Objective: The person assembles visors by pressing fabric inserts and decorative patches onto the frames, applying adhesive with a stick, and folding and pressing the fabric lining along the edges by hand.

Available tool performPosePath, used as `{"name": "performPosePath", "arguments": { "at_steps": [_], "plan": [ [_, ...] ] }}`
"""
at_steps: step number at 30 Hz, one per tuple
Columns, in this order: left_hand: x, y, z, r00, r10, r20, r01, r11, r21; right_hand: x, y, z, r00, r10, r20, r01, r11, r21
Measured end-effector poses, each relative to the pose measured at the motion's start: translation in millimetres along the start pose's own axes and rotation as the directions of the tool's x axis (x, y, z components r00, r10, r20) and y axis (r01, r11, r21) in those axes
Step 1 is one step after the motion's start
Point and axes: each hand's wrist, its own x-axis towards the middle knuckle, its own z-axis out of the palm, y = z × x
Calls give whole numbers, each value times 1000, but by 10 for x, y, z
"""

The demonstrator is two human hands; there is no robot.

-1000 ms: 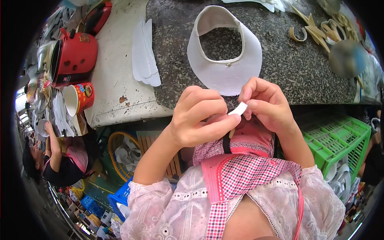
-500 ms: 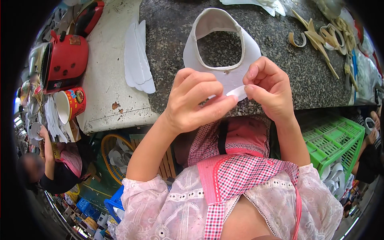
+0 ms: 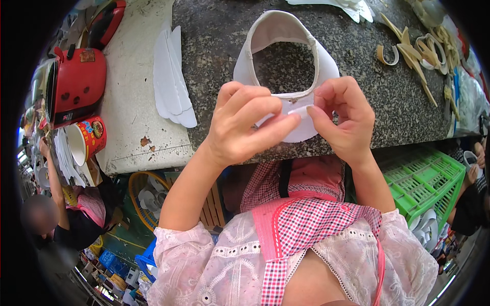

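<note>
Since one second ago, both hands went up in the frame, bringing the white strip before the white visor-shaped piece, upper centre. Right hand pinches one end; left hand, half curled, has unclear hold.

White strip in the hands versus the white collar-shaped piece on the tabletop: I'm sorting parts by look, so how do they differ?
The white strip is small and narrow; the white collar-shaped piece is much larger and broad, with a big rimmed opening.
The strip is held between the left hand and right hand; the collar-shaped piece rests on the dark speckled tabletop.
Both are white.
</note>
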Motion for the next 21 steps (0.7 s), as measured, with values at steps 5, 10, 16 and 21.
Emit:
{"name": "performPosePath", "arguments": {
  "at_steps": [5, 10, 16, 21],
  "plan": [
    [-94, -140, 149, 995, -35, 90, 26, 995, 100, 43, 204, 113, 956, -286, -60, 231, 864, -447],
    [-17, -114, 62, 974, -87, 210, 69, 994, 89, 104, 132, 123, 947, -321, 13, 260, 740, -621],
    [256, 55, -278, 842, -223, 492, 183, 975, 129, 136, 136, -309, 976, -103, -192, 50, 964, -262],
    [1346, -380, 32, 945, -267, 187, 270, 963, 6, 476, -27, -820, 904, -87, -418, 44, 993, -112]
  ]
}}
